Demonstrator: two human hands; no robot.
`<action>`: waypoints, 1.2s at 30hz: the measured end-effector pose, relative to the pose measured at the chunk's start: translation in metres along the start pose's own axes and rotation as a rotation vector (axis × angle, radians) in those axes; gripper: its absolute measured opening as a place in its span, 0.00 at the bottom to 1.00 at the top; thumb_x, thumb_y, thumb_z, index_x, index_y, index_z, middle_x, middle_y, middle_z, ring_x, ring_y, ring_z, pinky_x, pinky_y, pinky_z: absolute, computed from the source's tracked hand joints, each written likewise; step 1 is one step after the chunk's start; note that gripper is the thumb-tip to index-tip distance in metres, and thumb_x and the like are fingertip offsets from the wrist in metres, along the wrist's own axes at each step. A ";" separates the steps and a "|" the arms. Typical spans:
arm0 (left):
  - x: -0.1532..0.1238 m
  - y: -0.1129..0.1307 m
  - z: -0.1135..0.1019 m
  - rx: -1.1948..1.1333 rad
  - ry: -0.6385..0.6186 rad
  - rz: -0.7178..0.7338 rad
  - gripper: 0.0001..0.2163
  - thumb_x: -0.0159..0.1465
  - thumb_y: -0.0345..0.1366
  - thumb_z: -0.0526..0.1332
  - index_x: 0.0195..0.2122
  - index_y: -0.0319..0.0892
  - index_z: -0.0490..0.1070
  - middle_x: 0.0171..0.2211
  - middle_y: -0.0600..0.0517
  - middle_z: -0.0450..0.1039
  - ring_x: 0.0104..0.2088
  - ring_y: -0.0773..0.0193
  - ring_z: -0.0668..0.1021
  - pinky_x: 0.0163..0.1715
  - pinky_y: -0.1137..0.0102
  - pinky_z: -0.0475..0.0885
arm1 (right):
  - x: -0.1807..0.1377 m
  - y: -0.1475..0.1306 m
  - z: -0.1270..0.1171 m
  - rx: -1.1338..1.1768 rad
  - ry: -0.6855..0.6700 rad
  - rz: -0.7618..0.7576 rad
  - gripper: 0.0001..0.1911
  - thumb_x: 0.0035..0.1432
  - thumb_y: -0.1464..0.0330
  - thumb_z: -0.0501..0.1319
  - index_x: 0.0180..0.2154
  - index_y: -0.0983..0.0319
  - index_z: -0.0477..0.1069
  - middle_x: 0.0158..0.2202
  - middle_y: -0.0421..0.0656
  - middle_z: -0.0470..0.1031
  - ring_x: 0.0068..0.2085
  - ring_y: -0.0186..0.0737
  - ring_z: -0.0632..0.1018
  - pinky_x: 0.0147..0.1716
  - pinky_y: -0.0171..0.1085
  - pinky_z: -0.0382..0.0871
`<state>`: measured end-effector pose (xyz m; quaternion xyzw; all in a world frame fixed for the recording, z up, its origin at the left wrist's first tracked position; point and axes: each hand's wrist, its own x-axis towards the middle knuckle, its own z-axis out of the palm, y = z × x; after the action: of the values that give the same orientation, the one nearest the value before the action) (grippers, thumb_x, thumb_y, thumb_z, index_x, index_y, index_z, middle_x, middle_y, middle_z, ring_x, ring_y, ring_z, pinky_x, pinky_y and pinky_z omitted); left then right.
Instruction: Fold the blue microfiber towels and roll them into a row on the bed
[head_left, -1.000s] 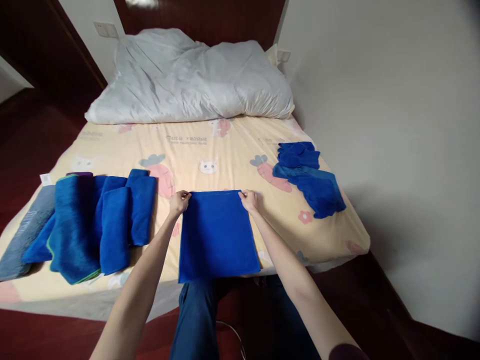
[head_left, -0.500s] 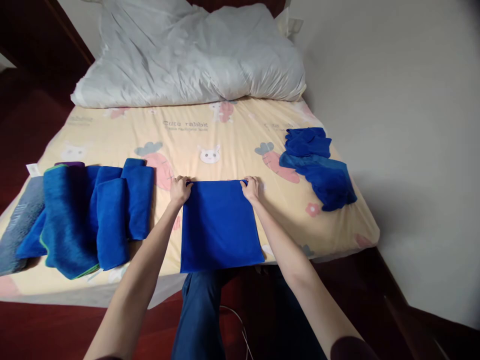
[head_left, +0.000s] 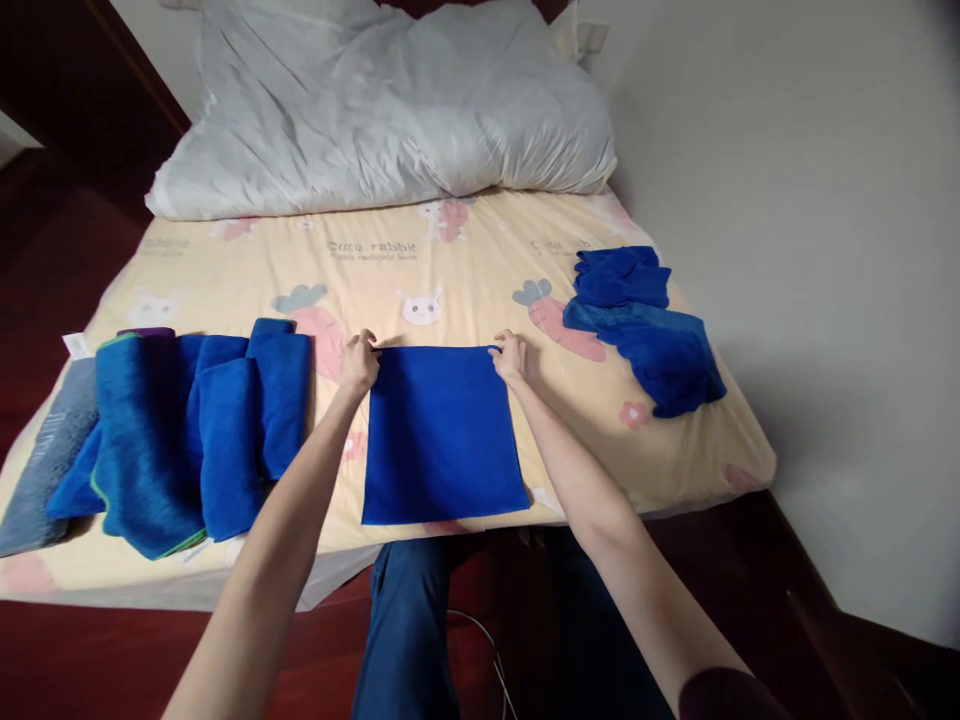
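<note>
My trouser leg (head_left: 409, 640) stands against the near side of the bed (head_left: 442, 275); a thin cable (head_left: 491, 645) lies on the dark red floor (head_left: 97, 660) beside it. The blue cloth (head_left: 446, 435) is positioned directly in front of me, spread smooth on the bed, just inside its near edge. Orientation: side edges run away from me, drawing slightly closer together in view; near and far edges run left to right. The outline is nearly square, so I cannot tell which axis is longer.

Both forearms extend forward and converge, elbows wide, one along each side of the cloth. My left hand (head_left: 361, 364) grips the far left corner between thumb and fingers, knuckles uppermost. My right hand (head_left: 511, 358) grips the far right corner likewise, fingers turned inward. Both hands are level with each other.

To the left, near my left forearm, lie folded towels (head_left: 228, 450), mostly blue. To the right, well apart from my right hand, lie rumpled blue cloths (head_left: 649, 340). At the far end rests a white quilted bundle (head_left: 390, 110).
</note>
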<state>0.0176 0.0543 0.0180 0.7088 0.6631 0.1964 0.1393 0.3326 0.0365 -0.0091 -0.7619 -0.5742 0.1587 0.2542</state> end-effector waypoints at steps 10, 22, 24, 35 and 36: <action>-0.058 -0.001 0.053 0.079 -0.013 0.300 0.32 0.71 0.49 0.48 0.68 0.30 0.54 0.71 0.35 0.49 0.71 0.46 0.51 0.69 0.48 0.48 | -0.070 -0.007 0.027 -0.193 -0.095 -0.386 0.29 0.72 0.59 0.47 0.68 0.66 0.57 0.71 0.51 0.54 0.72 0.48 0.53 0.70 0.54 0.42; -0.246 0.022 0.034 0.144 -0.091 0.530 0.28 0.72 0.41 0.48 0.72 0.42 0.47 0.73 0.45 0.44 0.72 0.53 0.48 0.70 0.52 0.48 | -0.260 0.008 -0.013 -0.178 -0.223 -0.679 0.31 0.72 0.60 0.49 0.72 0.59 0.47 0.73 0.43 0.47 0.73 0.44 0.49 0.71 0.51 0.45; -0.281 0.002 0.028 0.180 -0.055 0.460 0.29 0.72 0.42 0.48 0.73 0.42 0.45 0.73 0.44 0.44 0.72 0.52 0.50 0.69 0.51 0.51 | -0.282 0.037 -0.023 -0.208 -0.155 -0.558 0.31 0.72 0.59 0.48 0.71 0.58 0.48 0.73 0.44 0.47 0.73 0.46 0.51 0.71 0.53 0.45; -0.412 -0.033 0.043 0.205 0.088 0.234 0.26 0.68 0.29 0.43 0.68 0.35 0.56 0.66 0.37 0.61 0.68 0.52 0.63 0.61 0.55 0.67 | -0.367 0.150 -0.080 -0.048 0.212 -0.281 0.26 0.68 0.65 0.49 0.64 0.65 0.64 0.68 0.52 0.61 0.70 0.52 0.60 0.66 0.56 0.57; -0.423 -0.033 0.044 0.195 0.084 0.218 0.26 0.68 0.29 0.44 0.68 0.34 0.56 0.65 0.36 0.63 0.67 0.51 0.63 0.61 0.55 0.67 | -0.374 0.153 -0.086 0.004 0.209 -0.280 0.25 0.67 0.66 0.49 0.62 0.65 0.66 0.66 0.53 0.65 0.68 0.51 0.64 0.65 0.55 0.60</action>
<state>-0.0094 -0.3605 -0.0756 0.7779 0.6034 0.1744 0.0199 0.3916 -0.3713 -0.0442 -0.6863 -0.6449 0.0428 0.3335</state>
